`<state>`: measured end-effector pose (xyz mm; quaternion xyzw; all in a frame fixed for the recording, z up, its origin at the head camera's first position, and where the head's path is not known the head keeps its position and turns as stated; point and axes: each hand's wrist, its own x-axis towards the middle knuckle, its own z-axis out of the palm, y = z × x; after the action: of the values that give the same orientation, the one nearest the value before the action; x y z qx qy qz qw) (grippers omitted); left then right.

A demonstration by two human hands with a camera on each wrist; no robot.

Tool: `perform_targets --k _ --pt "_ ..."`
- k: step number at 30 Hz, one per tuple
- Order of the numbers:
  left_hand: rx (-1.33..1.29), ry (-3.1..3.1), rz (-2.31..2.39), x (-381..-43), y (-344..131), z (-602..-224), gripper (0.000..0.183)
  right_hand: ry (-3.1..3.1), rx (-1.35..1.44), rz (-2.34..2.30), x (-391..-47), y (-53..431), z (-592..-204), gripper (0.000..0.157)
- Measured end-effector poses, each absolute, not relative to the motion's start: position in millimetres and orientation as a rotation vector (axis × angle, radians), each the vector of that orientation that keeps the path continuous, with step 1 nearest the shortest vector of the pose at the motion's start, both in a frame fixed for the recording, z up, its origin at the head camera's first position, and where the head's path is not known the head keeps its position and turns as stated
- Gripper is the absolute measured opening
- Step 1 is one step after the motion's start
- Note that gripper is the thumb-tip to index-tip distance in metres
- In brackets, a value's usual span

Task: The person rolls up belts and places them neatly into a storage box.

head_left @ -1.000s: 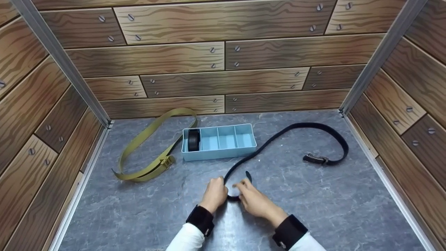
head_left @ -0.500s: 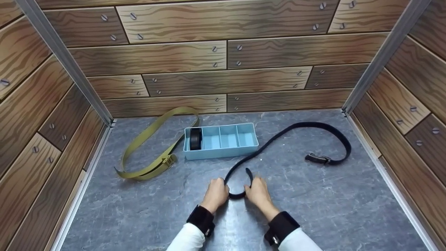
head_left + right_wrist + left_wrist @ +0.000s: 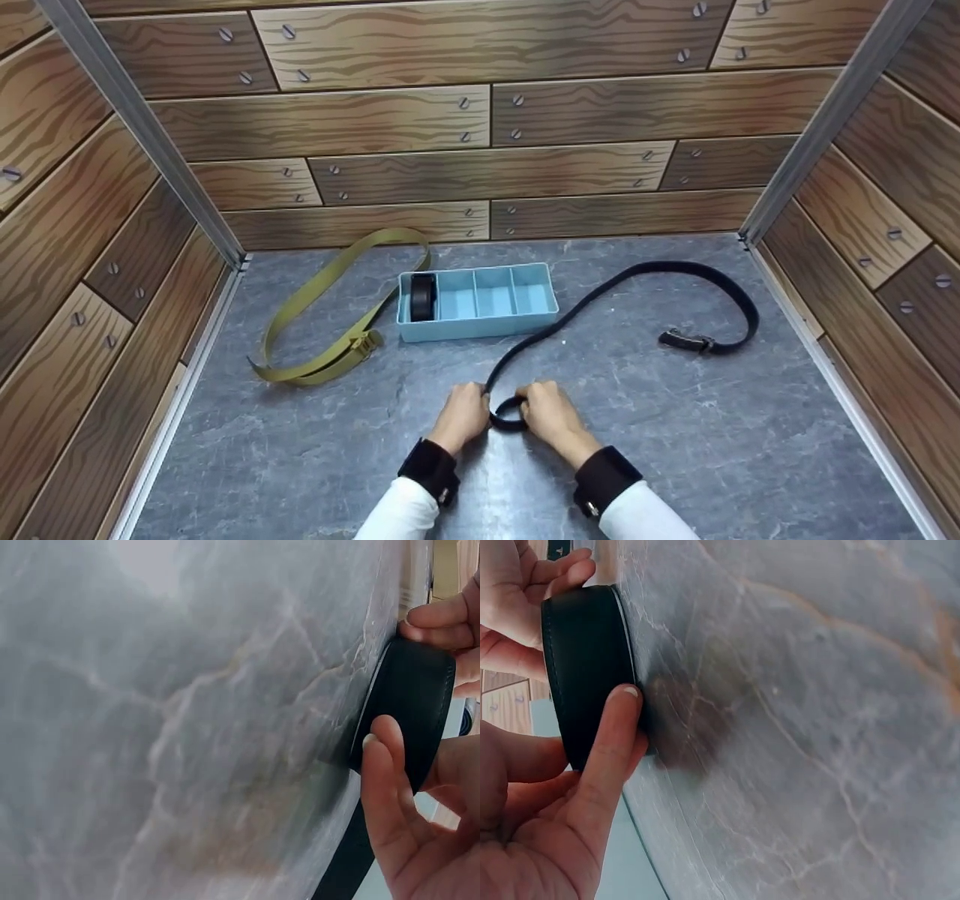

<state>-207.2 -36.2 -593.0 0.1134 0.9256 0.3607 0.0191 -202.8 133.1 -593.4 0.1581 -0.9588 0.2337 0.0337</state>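
A black belt (image 3: 540, 335) stands on its edge on the grey marbled surface, its tip end bent into a small loop between my hands. My left hand (image 3: 460, 414) pinches the loop's left side, the thumb behind the strap and a fingertip (image 3: 624, 701) on its outer face. On the opposite side my right hand (image 3: 555, 417) grips the strap near its tip, which the hand hides. Both wrist views show the curved black band (image 3: 585, 652) between the two hands, low over the surface. The buckle (image 3: 699, 343) lies far off to the right.
Behind the hands sits a light blue divided box (image 3: 480, 328), a rolled black belt (image 3: 422, 297) in its left compartment. An olive webbing belt (image 3: 300, 295) lies looped to the left. Wood-print walls (image 3: 390, 176) enclose the back and sides.
My right hand let go, took hold of the strap again nearer its tip, and curled the tip end inward into a smaller loop. The left hand kept its grip in place.
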Motion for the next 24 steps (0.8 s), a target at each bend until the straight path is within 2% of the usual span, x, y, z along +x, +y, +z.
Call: perform_targets --k 10,18,24 --pt "0.311 2.755 1.211 -207 -34 -592 0.021 -2.866 0.684 0.591 -208 127 -595 0.021" --pt "0.410 2.804 1.049 -207 -37 -590 0.027 -2.850 0.442 0.862 -210 116 -592 0.020" --pt "0.446 3.015 0.904 -205 -39 -595 0.019 -2.879 0.368 1.131 -206 112 -589 0.013"
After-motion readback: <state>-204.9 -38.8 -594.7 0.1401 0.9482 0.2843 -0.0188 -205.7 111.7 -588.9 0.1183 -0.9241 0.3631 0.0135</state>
